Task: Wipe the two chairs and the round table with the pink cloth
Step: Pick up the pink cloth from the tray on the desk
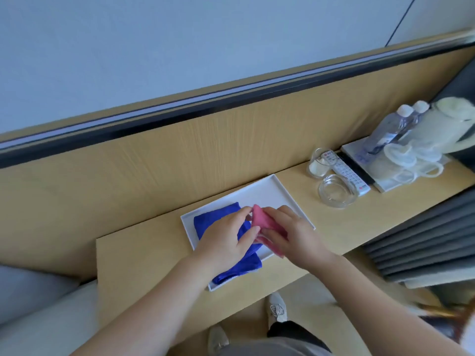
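The pink cloth (259, 220) is folded and held just above a white rectangular tray (267, 191) on a wooden shelf. My right hand (290, 233) grips the cloth from the right, fingers curled round it. My left hand (226, 237) pinches its left edge between thumb and fingers. A blue cloth (208, 222) lies in the tray's left half, partly hidden under my left hand. No chair or round table is in view.
To the right on the shelf (144, 255) stand a glass ashtray (336, 191), a white remote (347, 173), a small glass dish (318, 165), and a tray with two water bottles (395, 127), cups and a white kettle (447, 124). Grey curtains (424, 240) hang at lower right.
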`<state>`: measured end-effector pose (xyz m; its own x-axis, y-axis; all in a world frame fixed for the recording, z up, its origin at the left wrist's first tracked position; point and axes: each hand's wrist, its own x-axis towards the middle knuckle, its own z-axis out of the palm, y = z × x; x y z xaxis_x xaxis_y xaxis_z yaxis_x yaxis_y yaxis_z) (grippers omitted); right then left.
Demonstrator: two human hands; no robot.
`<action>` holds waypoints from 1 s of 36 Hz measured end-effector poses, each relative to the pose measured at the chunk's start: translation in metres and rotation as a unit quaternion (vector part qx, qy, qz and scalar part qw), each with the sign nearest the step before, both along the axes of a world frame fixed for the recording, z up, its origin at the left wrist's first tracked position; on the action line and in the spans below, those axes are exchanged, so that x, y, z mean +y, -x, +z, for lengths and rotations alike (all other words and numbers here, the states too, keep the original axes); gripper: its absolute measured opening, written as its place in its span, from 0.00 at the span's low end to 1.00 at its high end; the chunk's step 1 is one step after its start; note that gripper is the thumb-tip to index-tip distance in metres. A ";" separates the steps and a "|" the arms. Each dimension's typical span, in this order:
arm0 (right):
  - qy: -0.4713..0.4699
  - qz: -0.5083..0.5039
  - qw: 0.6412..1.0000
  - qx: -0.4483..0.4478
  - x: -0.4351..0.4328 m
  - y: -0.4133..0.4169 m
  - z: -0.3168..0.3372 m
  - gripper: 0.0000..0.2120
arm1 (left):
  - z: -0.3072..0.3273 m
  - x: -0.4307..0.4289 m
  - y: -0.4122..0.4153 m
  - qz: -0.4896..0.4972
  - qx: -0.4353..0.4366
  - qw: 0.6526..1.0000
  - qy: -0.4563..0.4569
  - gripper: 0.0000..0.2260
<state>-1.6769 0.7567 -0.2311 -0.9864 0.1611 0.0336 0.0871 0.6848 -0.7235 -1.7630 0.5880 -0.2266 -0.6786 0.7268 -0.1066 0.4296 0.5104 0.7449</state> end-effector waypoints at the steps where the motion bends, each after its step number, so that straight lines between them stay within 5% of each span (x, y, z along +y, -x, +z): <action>1: 0.005 -0.010 1.000 0.005 -0.004 -0.007 0.002 0.17 | 0.003 0.001 -0.002 -0.011 -0.010 1.000 -0.018 0.21; 7: 0.024 -0.079 0.995 0.046 -0.019 -0.046 0.011 0.16 | 0.014 0.006 -0.020 -0.066 -0.110 0.981 -0.147 0.13; 13: -0.025 -0.129 0.991 0.029 -0.026 -0.093 0.026 0.44 | 0.032 0.023 -0.049 -0.126 -0.108 0.964 -0.209 0.08; 15: -0.065 -0.157 0.985 0.028 -0.027 -0.107 0.031 0.46 | 0.038 0.030 -0.061 -0.146 -0.105 0.959 -0.219 0.07; 22: -0.022 -0.207 0.977 0.044 -0.028 -0.158 0.047 0.37 | 0.055 0.055 -0.101 -0.196 -0.120 0.944 -0.238 0.07; 27: 0.014 -0.233 0.972 0.029 -0.019 -0.213 0.053 0.25 | 0.055 0.072 -0.142 -0.246 -0.129 0.935 -0.221 0.17; 32: 0.162 -0.308 0.937 0.036 -0.008 -0.284 0.058 0.22 | 0.059 0.094 -0.199 -0.280 -0.130 0.934 -0.181 0.05; 36: 0.210 -0.392 0.895 0.042 0.007 -0.350 0.060 0.15 | 0.058 0.116 -0.256 -0.294 -0.162 0.934 -0.125 0.19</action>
